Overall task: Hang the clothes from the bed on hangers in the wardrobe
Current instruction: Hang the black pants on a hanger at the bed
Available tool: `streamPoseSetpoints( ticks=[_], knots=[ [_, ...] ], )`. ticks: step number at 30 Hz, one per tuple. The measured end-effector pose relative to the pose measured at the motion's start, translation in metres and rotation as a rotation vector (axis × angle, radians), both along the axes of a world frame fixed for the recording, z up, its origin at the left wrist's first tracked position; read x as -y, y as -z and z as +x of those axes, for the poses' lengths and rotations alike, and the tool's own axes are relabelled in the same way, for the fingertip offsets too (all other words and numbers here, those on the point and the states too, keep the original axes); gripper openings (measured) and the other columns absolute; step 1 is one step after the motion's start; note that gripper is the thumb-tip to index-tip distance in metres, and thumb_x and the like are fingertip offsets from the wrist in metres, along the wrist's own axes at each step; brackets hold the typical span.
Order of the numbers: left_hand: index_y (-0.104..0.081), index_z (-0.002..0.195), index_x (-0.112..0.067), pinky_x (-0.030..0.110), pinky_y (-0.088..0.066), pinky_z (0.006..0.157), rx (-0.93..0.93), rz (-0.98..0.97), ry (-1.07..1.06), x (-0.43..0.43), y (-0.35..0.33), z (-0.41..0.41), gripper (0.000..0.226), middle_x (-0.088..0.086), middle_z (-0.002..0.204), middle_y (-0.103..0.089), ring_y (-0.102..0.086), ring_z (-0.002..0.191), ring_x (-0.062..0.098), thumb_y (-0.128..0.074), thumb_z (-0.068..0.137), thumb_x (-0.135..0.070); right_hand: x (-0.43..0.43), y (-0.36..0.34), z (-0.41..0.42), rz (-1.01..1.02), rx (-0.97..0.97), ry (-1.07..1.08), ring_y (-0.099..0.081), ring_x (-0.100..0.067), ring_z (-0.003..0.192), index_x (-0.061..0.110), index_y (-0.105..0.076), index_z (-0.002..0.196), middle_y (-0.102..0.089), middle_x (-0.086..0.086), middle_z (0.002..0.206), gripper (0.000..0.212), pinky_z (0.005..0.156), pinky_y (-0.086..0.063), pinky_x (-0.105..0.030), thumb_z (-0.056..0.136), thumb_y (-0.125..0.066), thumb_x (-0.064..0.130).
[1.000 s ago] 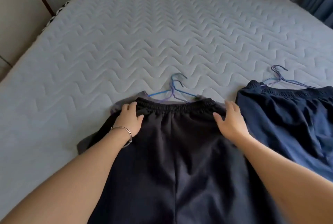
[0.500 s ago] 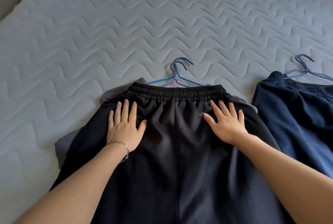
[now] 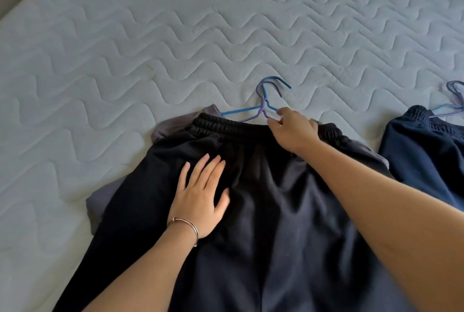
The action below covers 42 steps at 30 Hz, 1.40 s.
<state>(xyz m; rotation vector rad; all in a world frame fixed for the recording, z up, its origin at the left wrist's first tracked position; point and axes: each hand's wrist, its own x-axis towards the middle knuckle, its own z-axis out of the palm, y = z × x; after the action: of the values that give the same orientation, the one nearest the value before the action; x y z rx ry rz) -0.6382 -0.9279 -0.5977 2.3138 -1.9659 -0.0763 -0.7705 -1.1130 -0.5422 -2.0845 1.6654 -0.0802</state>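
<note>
Right hand (image 3: 295,133) has left the black trousers (image 3: 251,223) since the earlier frame and reached past the waistband (image 3: 226,124) to the hangers. Its thumb and fingertips (image 3: 283,112) are pinched closed on the wire arms just below the two hooks. Left hand (image 3: 202,201) has slid nearer along the cloth; it lies flat, fingers spread open, palm pressing the trousers, holding nothing. A thin bracelet (image 3: 187,226) sits on that wrist.

Count: two hangers at the trousers, one blue hanger (image 3: 241,110) and one purple hanger (image 3: 261,108), hooks overlapping. One grey garment (image 3: 173,125) shows under the black trousers at left and right edges. One navy garment (image 3: 424,156) lies well apart at right, with a further hanger hook (image 3: 454,89) above it; how many hangers there, cannot tell.

Quilted mattress (image 3: 175,35) is bare beyond the hooks and to the left.
</note>
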Motion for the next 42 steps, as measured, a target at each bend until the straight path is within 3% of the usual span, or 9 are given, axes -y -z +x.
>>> streamPoseSetpoints(
  ticks=[8,13,16,19,23,28,34,38,42],
  knots=[
    [-0.061,0.12,-0.012,0.048,-0.038,0.102,0.034,-0.097,-0.014,0.003,0.0,-0.003,0.049,0.001,0.127,-0.062,-0.055,0.122,0.021,-0.037,0.081,-0.03,-0.041,-0.043,-0.015,-0.103,0.344,-0.001,-0.053,-0.025,0.083,0.023,-0.062,0.087,-0.056,0.0,0.075,0.019,0.072,-0.036,-0.031,0.091,-0.048,0.036],
    [-0.011,0.147,-0.024,0.04,-0.009,0.117,-0.116,0.212,-0.211,-0.032,-0.004,-0.025,0.051,-0.01,0.157,-0.008,-0.005,0.146,0.014,-0.023,0.098,-0.029,-0.11,-0.07,-0.045,-0.093,0.293,-0.144,-0.056,-0.024,0.077,0.029,-0.055,0.077,-0.058,0.001,0.07,0.017,0.073,-0.045,-0.035,0.091,-0.048,0.035],
    [-0.019,0.146,-0.019,0.034,-0.01,0.118,-0.419,0.328,-0.194,-0.078,-0.03,-0.043,0.049,-0.006,0.157,-0.01,-0.007,0.145,0.012,-0.026,0.099,-0.03,-0.143,-0.101,-0.058,-0.036,0.364,-0.108,-0.055,-0.019,0.068,0.03,-0.058,0.079,-0.052,0.007,0.059,0.014,0.067,-0.044,-0.032,0.091,-0.051,0.033],
    [-0.04,0.138,-0.017,0.022,-0.026,0.112,-0.717,0.134,-0.16,-0.114,-0.088,-0.054,0.043,-0.004,0.147,-0.037,-0.033,0.136,0.011,-0.039,0.096,-0.028,-0.168,-0.151,-0.065,0.047,0.497,-0.036,-0.042,-0.009,0.05,0.029,-0.062,0.081,-0.045,0.008,0.052,0.011,0.052,-0.034,-0.022,0.088,-0.056,0.035],
    [-0.058,0.119,-0.019,-0.005,-0.037,0.081,-0.929,-0.366,-0.183,-0.138,-0.216,-0.072,0.029,-0.009,0.11,-0.061,-0.057,0.104,0.001,-0.047,0.093,-0.024,-0.217,-0.238,-0.072,0.188,0.63,-0.002,-0.038,-0.002,0.036,0.023,-0.066,0.078,-0.046,0.005,0.055,0.01,0.041,-0.03,-0.011,0.083,-0.064,0.032],
    [-0.058,0.095,-0.023,0.019,-0.044,0.082,-1.262,-0.423,-0.262,-0.176,-0.395,-0.071,0.011,-0.01,0.087,-0.064,-0.059,0.087,0.005,-0.048,0.09,-0.026,-0.294,-0.367,-0.079,0.224,0.637,-0.035,-0.034,-0.008,0.041,0.019,-0.067,0.076,-0.05,0.005,0.055,0.026,0.038,-0.028,-0.015,0.086,-0.058,0.041],
    [-0.056,0.105,-0.024,0.007,-0.037,0.063,-0.68,-0.466,-0.018,-0.25,-0.554,-0.056,0.018,-0.004,0.108,-0.055,-0.051,0.078,-0.002,-0.056,0.087,-0.02,-0.365,-0.544,-0.097,-0.066,0.616,-0.087,-0.039,-0.006,0.044,0.02,-0.068,0.07,-0.049,0.006,0.053,0.032,0.04,-0.031,-0.012,0.077,-0.064,0.052],
    [-0.052,0.119,-0.016,0.03,-0.039,0.098,-0.293,-0.592,0.058,-0.297,-0.631,-0.045,0.034,0.0,0.123,-0.047,-0.049,0.111,0.015,-0.058,0.086,-0.024,-0.406,-0.634,-0.111,-0.264,0.688,-0.105,-0.041,-0.011,0.052,0.019,-0.072,0.075,-0.049,0.006,0.055,0.034,0.052,-0.033,-0.019,0.077,-0.064,0.052],
    [-0.049,0.124,-0.017,0.034,-0.039,0.1,-0.295,-0.617,-0.007,-0.328,-0.688,-0.044,0.048,-0.001,0.123,-0.051,-0.047,0.118,0.019,-0.055,0.085,-0.045,-0.437,-0.686,-0.125,-0.404,0.685,-0.152,-0.053,-0.013,0.082,0.034,-0.068,0.071,-0.06,0.009,0.085,0.022,0.077,-0.043,-0.028,0.08,-0.06,0.052]
  ],
)
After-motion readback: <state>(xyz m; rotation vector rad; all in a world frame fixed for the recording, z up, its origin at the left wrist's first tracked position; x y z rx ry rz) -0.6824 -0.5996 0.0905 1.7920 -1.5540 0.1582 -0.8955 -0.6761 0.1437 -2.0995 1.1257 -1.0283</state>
